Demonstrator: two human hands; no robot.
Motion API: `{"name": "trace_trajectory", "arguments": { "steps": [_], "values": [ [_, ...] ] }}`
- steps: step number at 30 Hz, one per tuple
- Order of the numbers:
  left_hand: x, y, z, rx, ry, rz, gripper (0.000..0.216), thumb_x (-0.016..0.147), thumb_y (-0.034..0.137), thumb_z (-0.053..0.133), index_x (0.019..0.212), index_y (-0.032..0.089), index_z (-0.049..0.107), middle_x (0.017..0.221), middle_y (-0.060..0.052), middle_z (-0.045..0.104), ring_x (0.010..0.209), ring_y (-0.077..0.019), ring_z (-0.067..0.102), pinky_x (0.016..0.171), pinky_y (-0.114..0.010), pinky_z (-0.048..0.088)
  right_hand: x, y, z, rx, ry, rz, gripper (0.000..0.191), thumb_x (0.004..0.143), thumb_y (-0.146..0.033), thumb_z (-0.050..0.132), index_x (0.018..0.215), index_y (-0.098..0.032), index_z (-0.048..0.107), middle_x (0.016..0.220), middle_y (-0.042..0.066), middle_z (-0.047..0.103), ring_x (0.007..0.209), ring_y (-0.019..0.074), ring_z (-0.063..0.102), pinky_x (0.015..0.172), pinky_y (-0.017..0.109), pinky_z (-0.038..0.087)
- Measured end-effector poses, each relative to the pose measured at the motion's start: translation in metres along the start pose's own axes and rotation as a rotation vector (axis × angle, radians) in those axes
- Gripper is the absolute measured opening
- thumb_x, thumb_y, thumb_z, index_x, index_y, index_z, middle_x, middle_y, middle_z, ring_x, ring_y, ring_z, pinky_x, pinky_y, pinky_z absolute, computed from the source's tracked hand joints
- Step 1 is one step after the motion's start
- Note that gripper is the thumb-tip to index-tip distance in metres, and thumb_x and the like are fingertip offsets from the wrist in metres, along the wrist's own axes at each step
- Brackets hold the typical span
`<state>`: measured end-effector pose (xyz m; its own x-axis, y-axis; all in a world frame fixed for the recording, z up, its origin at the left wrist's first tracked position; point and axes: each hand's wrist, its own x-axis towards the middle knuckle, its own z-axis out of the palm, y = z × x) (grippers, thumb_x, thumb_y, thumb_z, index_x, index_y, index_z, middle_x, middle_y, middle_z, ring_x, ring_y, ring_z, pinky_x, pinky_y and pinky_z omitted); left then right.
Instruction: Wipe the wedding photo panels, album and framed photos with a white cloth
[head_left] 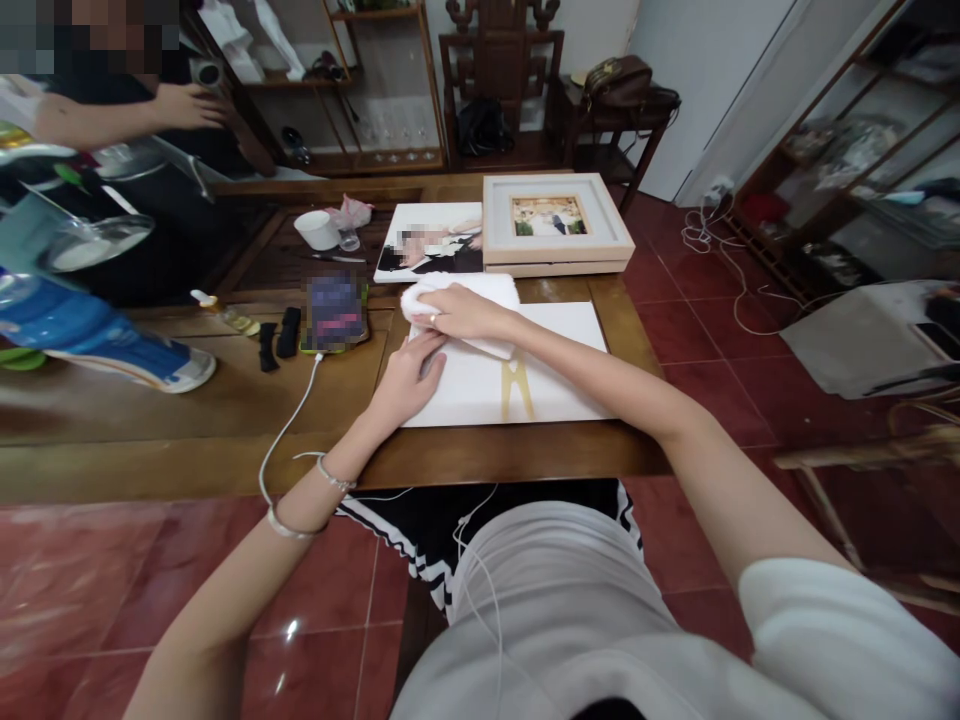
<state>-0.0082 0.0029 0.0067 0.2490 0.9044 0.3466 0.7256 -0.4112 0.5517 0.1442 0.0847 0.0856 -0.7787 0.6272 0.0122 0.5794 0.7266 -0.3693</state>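
A large white album [555,375] with a gold emblem lies flat on the wooden table [187,420] in front of me. My left hand [405,380] rests flat on its left part, fingers stretched out. My right hand [457,313] presses a white cloth [487,300] against the album's upper left area, fingers curled over the cloth. A ring shows on one finger.
Behind the album lie a photo print [427,245] and a framed picture in a pale box frame [555,225]. A phone [334,312] on a white cable, a white cup [317,229] and small dark items lie to the left. Another person's arm [120,115] reaches at far left.
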Motion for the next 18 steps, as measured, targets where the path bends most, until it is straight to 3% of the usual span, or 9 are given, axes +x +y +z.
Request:
{"name": "trace_trajectory", "arguments": {
  "steps": [3, 7, 12, 16, 18],
  "values": [
    [0.000, 0.001, -0.002, 0.006, -0.005, 0.017, 0.043, 0.093, 0.034, 0.043, 0.123, 0.015, 0.068, 0.130, -0.012, 0.068, 0.127, -0.0301, 0.060, 0.116, -0.050, 0.037, 0.016, -0.003, 0.006, -0.009, 0.001, -0.008, 0.029, 0.102, -0.031, 0.040, 0.107, -0.013, 0.062, 0.117, 0.016, 0.069, 0.106, 0.0278, 0.060, 0.085, 0.033, 0.039],
    [0.000, -0.001, 0.000, 0.000, 0.004, 0.006, 0.043, 0.093, 0.034, 0.044, 0.123, 0.014, 0.068, 0.135, -0.014, 0.065, 0.131, -0.0304, 0.057, 0.117, -0.051, 0.035, 0.000, 0.007, 0.004, 0.001, 0.012, 0.026, 0.030, 0.102, -0.034, 0.040, 0.108, -0.014, 0.062, 0.117, 0.015, 0.068, 0.106, 0.0283, 0.059, 0.087, 0.034, 0.039],
    [-0.001, -0.002, 0.003, -0.020, -0.009, -0.019, 0.042, 0.094, 0.033, 0.045, 0.124, 0.013, 0.067, 0.141, -0.016, 0.059, 0.138, -0.0297, 0.050, 0.119, -0.053, 0.032, -0.060, 0.044, -0.008, 0.016, 0.076, 0.095, 0.033, 0.102, -0.039, 0.036, 0.098, -0.016, 0.060, 0.110, 0.014, 0.069, 0.102, 0.0296, 0.060, 0.091, 0.038, 0.040],
    [-0.001, -0.001, 0.003, -0.025, -0.020, -0.028, 0.041, 0.094, 0.031, 0.045, 0.124, 0.014, 0.067, 0.142, -0.016, 0.058, 0.139, -0.0294, 0.049, 0.120, -0.054, 0.030, -0.116, 0.073, -0.006, -0.024, 0.180, 0.215, 0.025, 0.099, -0.034, 0.038, 0.091, -0.019, 0.057, 0.096, 0.010, 0.070, 0.107, 0.0351, 0.061, 0.104, 0.053, 0.035],
    [-0.001, -0.001, 0.003, -0.023, -0.022, -0.028, 0.041, 0.094, 0.031, 0.045, 0.124, 0.014, 0.067, 0.142, -0.015, 0.059, 0.139, -0.0292, 0.048, 0.120, -0.054, 0.030, -0.143, 0.073, -0.002, -0.050, 0.202, 0.217, 0.019, 0.096, -0.026, 0.040, 0.091, -0.019, 0.057, 0.101, 0.011, 0.071, 0.117, 0.0378, 0.059, 0.111, 0.060, 0.029]
  ]
}}
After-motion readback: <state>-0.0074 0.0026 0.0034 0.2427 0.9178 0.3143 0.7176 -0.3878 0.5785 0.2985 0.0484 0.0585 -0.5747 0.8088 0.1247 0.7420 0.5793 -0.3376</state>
